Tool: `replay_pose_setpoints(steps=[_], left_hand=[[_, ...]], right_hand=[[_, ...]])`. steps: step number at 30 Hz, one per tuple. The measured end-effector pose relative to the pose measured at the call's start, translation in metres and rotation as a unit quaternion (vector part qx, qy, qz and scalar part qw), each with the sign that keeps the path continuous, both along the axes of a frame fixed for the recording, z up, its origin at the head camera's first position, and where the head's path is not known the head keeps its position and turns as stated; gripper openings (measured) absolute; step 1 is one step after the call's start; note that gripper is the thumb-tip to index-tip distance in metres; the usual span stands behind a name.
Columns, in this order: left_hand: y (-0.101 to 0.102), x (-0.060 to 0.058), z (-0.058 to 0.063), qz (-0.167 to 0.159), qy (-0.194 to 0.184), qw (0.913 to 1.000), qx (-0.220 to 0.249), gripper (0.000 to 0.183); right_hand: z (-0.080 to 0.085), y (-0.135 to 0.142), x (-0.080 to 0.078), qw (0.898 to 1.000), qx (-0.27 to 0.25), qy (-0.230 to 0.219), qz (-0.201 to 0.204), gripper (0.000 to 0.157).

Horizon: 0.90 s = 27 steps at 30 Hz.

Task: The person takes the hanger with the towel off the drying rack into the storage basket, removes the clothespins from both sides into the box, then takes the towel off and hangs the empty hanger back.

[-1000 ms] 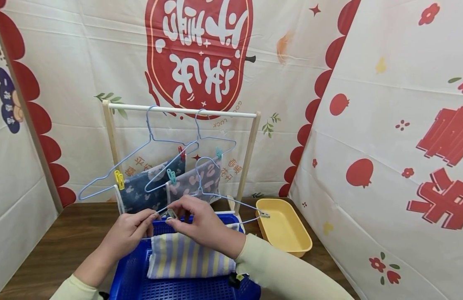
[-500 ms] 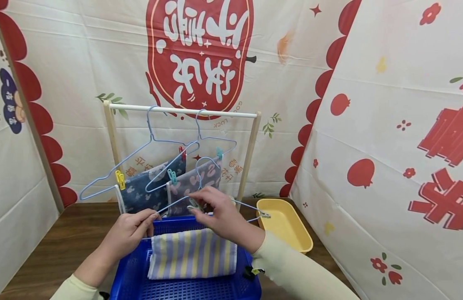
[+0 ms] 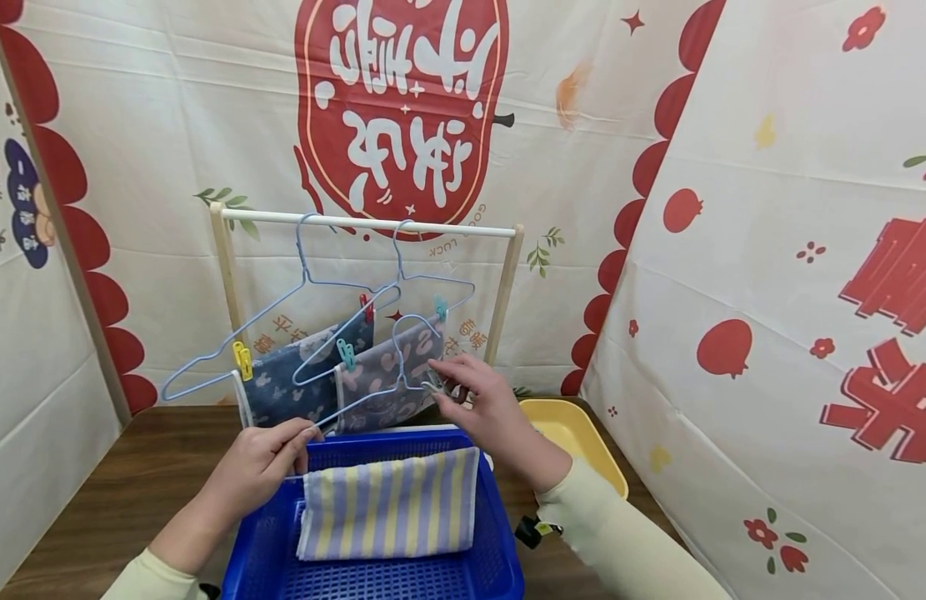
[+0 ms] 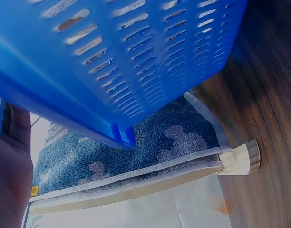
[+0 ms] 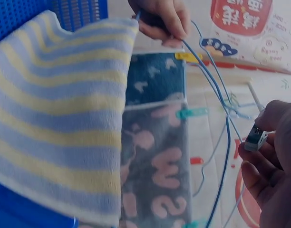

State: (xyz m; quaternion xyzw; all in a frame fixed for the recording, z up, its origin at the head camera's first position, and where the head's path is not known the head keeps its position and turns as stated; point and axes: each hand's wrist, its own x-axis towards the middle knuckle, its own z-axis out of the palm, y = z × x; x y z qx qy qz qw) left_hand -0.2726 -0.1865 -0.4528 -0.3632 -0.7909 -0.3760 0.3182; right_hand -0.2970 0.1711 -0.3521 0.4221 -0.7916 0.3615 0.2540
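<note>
My left hand grips the left end of a blue wire hanger in the head view. A yellow-and-lilac striped towel hangs folded over that hanger's lower bar, above the blue basket. My right hand pinches a small pale clothespin at the hanger's shoulder wire, just right of the hook. In the right wrist view the clothespin sits between thumb and fingers, right at the blue wire. My right hand hides the hanger's right end.
Behind stands a rack with two blue hangers. A dark blue cloth and a grey-pink cloth hang from them by coloured clothespins. A yellow tray lies at right on the wooden table.
My right hand has moved to the right along the hanger's shoulder with the clothespin, past the hook. The left hand keeps its grip in place. More of the striped towel shows.
</note>
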Motion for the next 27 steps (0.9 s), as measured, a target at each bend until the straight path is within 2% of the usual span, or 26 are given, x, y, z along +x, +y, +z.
replay_pose_setpoints(steps=[9,16,20,27], left_hand=[[0.002,0.0,0.001,-0.002,-0.003,1.0,0.005,0.035],[0.002,0.001,0.001,0.005,-0.01,0.9999,0.001,0.033],[0.002,0.002,0.002,0.011,-0.015,0.9998,-0.001,0.031],[0.004,0.003,0.003,0.003,-0.012,0.9999,0.002,0.026]], right_hand=[[0.006,0.038,-0.012,0.997,-0.017,-0.025,-0.07,0.046],[0.002,0.073,-0.034,0.988,-0.015,-0.037,-0.152,0.042],[-0.007,0.094,-0.049,0.98,-0.01,-0.065,-0.189,0.04],[-0.036,0.135,-0.08,0.966,-0.021,-0.109,-0.232,0.03]])
